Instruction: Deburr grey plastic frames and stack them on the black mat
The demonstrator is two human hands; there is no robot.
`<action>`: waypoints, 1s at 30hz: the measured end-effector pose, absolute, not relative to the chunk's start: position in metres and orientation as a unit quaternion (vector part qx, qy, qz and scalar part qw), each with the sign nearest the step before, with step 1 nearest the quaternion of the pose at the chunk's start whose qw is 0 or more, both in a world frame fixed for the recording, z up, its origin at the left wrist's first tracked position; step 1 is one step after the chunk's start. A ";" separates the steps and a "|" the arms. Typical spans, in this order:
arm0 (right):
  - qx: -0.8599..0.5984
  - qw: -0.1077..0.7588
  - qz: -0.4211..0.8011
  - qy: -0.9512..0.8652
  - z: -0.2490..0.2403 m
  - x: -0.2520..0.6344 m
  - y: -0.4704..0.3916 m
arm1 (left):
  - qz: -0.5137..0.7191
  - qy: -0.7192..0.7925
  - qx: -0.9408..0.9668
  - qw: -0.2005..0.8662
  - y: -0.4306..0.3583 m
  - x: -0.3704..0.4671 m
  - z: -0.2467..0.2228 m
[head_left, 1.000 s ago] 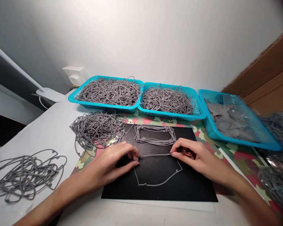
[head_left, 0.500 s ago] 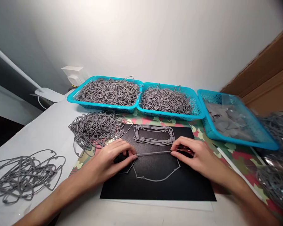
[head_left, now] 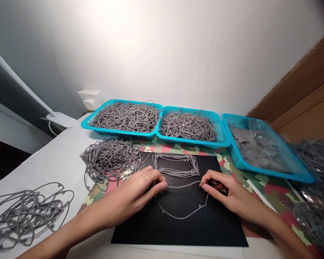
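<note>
A thin grey rubber gasket (head_left: 182, 218) with small eyelet tabs is stretched between my two hands over a black mat (head_left: 178, 233). My left hand (head_left: 148, 185) pinches its left side between thumb and fingers. At the gasket's upper right corner, my right hand (head_left: 221, 185) closes on the strand with its fingertips. A dark reddish tool (head_left: 219, 187), its kind unclear, lies within the right palm. The gasket's lower edge sags in a curve towards me. Just beyond it, several gaskets lie stacked in a neat rectangle (head_left: 175, 174) on the mat.
A tangled gasket heap (head_left: 110, 158) sits left of the mat, a looser pile (head_left: 27, 212) farther left. Behind stand a left blue basket (head_left: 118, 133) and a middle blue basket (head_left: 194, 144) full of gaskets. A right blue basket (head_left: 272, 174) holds clear plastic bags.
My hands have come slightly closer together, and the gasket's upper strand has gone from taut and straight to slack and curved. The camera view has tilted upward a little.
</note>
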State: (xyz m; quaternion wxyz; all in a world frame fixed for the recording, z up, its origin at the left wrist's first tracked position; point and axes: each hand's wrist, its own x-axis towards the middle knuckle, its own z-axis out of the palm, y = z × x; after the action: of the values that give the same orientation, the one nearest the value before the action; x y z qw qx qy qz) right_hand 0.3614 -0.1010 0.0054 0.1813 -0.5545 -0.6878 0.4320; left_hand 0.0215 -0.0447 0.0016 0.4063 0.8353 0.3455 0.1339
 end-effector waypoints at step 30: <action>-0.582 0.267 0.498 -0.585 0.008 0.366 -0.119 | 0.113 0.364 0.578 0.721 -0.046 0.023 0.000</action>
State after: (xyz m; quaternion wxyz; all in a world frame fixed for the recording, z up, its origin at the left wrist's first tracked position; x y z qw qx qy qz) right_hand 0.3660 -0.1192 0.0079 0.2673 -0.5819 -0.5851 0.4976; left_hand 0.0226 -0.0463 0.0002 0.7211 0.5783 0.3645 0.1129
